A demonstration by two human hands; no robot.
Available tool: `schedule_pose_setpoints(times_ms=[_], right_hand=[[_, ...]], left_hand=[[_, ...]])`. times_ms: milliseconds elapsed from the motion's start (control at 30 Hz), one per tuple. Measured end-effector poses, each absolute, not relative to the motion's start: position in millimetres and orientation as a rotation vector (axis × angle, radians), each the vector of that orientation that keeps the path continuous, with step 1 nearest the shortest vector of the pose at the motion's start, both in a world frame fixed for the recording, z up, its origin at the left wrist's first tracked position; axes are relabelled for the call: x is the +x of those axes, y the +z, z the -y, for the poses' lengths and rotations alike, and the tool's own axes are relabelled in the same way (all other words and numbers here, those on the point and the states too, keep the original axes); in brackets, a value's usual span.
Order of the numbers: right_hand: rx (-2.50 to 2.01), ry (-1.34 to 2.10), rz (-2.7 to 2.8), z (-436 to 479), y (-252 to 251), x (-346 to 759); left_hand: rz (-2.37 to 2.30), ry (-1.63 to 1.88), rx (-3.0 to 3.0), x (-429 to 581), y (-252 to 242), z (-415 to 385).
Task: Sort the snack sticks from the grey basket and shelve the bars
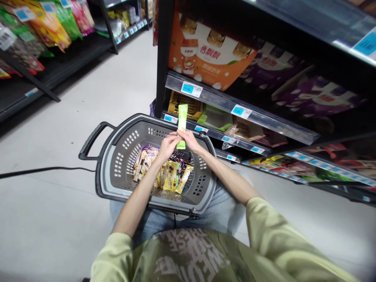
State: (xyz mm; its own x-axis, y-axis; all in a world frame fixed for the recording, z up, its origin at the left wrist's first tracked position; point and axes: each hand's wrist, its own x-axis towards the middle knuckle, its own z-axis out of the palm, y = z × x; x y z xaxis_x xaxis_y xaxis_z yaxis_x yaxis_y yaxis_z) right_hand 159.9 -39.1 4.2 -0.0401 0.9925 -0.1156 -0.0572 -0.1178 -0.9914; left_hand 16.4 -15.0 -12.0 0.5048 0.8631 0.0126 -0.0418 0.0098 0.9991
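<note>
A slim light-green stick packet [182, 116] stands up between my two hands, above the far rim of a grey shopping basket [103, 172]. My left hand [169, 144] is closed at the packet's left side, its fingertips touching it. From the right, my right hand [188, 140] pinches the packet around its middle. Inside the basket lie several yellow stick packets [171, 178], purple and cream packets [143, 162] and dark packets [185, 161]. My left forearm covers part of these.
A black shelf unit [164, 47] rises at the right, with orange boxes [205, 55] on one shelf. Below are a yellow open box [185, 105] and a light-green open box [216, 117]. The basket's handle [91, 143] points left. Bagged snacks [49, 27] hang at upper left.
</note>
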Motion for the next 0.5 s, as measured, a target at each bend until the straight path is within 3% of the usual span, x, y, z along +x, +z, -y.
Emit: schedule_pose_setpoints(times_ms=[500], right_hand=[[-1.258, 1.358, 1.023, 37.9, 2.9, 154.2]], left_hand=[[-0.783, 0.849, 1.375, 14.9, -7.5, 16.1]])
